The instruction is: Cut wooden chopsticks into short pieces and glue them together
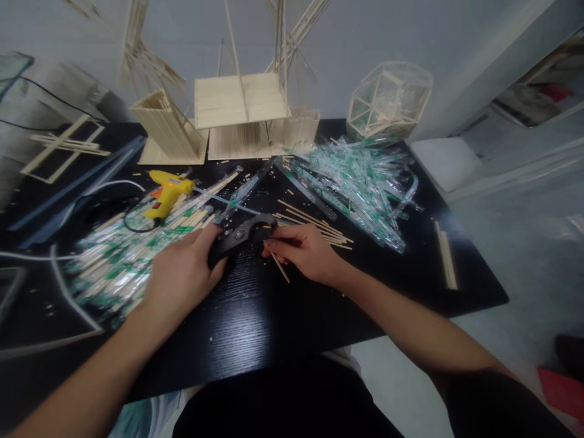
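Note:
My left hand [185, 271] is closed around the handles of a black hand cutter [237, 237]. Its hooked, curved jaw points right, towards my right hand [303, 249]. Between the thumb and fingers of that hand is a thin wooden stick [280, 269], its free end slanting down over the black table. The cutter's jaw lies right beside my right fingertips; whether it touches the stick I cannot tell. Just behind my right hand, several loose wooden sticks [319, 224] fan out on the table.
Wrapped chopsticks [114, 267] lie at left under a yellow glue gun [166, 193]. Torn clear-and-green wrappers [360, 188] are heaped at right. Wooden stick structures [241, 100] stand along the back. A few sticks [446, 255] rest near the table's [424, 286] right edge.

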`<action>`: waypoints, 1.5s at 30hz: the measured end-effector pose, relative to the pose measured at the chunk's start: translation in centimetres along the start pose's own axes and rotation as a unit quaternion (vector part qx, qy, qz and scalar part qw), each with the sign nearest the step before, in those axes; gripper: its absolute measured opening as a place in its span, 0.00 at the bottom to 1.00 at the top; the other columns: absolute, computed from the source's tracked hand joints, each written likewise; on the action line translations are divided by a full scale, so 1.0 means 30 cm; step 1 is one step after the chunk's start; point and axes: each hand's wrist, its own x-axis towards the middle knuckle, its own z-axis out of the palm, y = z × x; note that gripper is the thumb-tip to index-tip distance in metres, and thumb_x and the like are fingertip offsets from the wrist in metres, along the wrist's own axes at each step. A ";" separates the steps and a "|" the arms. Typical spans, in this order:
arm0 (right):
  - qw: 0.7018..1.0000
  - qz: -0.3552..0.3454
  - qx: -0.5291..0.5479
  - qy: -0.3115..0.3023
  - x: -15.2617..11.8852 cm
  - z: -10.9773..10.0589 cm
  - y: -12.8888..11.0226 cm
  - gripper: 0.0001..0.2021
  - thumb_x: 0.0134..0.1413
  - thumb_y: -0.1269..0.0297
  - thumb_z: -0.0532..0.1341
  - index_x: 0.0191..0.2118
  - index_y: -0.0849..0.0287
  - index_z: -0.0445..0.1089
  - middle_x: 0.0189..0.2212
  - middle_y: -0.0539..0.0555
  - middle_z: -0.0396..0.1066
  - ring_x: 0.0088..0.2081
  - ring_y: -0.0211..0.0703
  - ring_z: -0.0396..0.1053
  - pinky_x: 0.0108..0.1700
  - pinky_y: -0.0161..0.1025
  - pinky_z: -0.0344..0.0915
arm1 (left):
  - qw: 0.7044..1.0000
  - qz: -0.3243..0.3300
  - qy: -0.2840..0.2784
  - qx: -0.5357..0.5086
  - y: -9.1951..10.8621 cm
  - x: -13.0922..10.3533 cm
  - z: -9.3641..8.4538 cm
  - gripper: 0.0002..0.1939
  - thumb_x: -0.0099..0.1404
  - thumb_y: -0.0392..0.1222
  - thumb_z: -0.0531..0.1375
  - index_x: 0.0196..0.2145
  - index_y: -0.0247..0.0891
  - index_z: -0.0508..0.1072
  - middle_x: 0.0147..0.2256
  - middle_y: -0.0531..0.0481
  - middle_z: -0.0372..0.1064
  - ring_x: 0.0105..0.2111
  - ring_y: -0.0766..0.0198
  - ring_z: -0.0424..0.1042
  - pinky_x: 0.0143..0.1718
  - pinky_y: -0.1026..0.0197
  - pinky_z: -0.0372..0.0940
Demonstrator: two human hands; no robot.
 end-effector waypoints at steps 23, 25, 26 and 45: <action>1.000 0.003 0.028 0.008 0.001 0.004 0.008 0.17 0.57 0.61 0.68 0.51 0.59 0.77 0.30 0.50 0.77 0.24 0.33 0.64 0.30 0.35 0.66 | 0.981 -0.065 -0.022 -0.184 0.013 0.025 0.009 0.19 0.66 0.58 0.55 0.38 0.41 0.76 0.26 0.49 0.73 0.26 0.56 0.72 0.29 0.59 0.59; 0.999 0.000 0.044 0.003 0.002 0.004 0.008 0.21 0.58 0.62 0.68 0.57 0.57 0.73 0.30 0.49 0.77 0.25 0.33 0.66 0.31 0.35 0.68 | 0.954 -0.090 -0.012 -0.287 0.024 0.029 0.007 0.21 0.65 0.61 0.57 0.32 0.41 0.76 0.24 0.51 0.72 0.25 0.60 0.70 0.29 0.61 0.59; 0.999 0.000 0.055 0.001 0.002 0.005 0.009 0.22 0.58 0.61 0.68 0.57 0.56 0.72 0.30 0.49 0.77 0.25 0.34 0.68 0.31 0.35 0.69 | 0.936 -0.103 -0.013 -0.335 0.031 0.029 0.006 0.22 0.65 0.62 0.58 0.29 0.40 0.75 0.23 0.52 0.71 0.24 0.61 0.68 0.28 0.61 0.59; 0.988 0.053 0.099 0.107 0.016 0.000 0.030 0.21 0.48 0.59 0.75 0.44 0.58 0.68 0.36 0.54 0.81 0.35 0.42 0.80 0.38 0.40 0.78 | 0.726 -0.130 -0.016 -0.675 0.044 0.008 0.022 0.11 0.57 0.44 0.71 0.35 0.38 0.77 0.21 0.57 0.66 0.19 0.71 0.60 0.21 0.64 0.54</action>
